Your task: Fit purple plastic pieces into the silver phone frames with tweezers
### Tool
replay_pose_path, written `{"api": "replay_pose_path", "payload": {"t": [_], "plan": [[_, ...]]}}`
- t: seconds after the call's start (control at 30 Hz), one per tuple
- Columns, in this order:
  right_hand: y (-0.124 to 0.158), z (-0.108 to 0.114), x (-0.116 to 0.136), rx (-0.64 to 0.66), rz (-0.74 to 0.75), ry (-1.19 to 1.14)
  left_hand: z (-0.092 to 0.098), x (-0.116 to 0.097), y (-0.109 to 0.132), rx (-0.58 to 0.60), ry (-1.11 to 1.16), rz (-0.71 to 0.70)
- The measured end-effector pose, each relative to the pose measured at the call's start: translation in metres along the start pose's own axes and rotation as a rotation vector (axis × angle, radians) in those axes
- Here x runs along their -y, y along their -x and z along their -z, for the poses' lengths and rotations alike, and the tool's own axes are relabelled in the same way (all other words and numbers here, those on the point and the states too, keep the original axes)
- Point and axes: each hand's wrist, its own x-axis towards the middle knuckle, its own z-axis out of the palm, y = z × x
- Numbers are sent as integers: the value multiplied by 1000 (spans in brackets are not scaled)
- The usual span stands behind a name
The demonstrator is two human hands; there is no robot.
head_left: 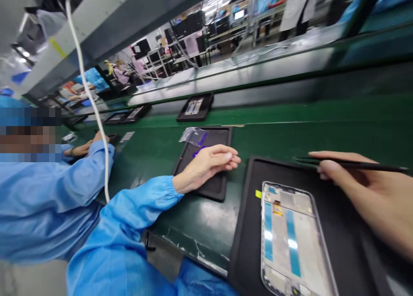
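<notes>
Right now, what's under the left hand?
The left hand lies flat on a black tray. A clear film with purple marking sits just beyond the fingers; the marking seems to run under them. Whatever is beneath the palm is covered.

One tweezers [351,163], one plastic bag [192,135], two phone frames [293,240], five black trays [248,227].

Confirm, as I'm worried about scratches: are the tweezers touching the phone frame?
Apart. The head view shows black tray between the tips of the tweezers and the phone frame.
</notes>
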Motion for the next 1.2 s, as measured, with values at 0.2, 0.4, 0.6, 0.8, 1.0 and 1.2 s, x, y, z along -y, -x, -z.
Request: {"api": "replay_pose_path", "payload": {"t": [0.2,0.4,0.6,0.8,1.0,1.2], "plan": [[0,5,17,29,-95,-139,0,0,0,-52,34,-5],[0,5,15,43,-97,-158,2,1,-3,-34,36,-36],[-1,4,11,26,-90,-170,2,2,-4,-40,19,-59],[-3,3,13,12,-203,-424,0,2,-2,-17,46,-38],[-9,10,39,-47,-345,-793,-17,7,4,40,59,1],[-13,6,80,-32,-16,-656,-28,11,12,102,59,55]]}}
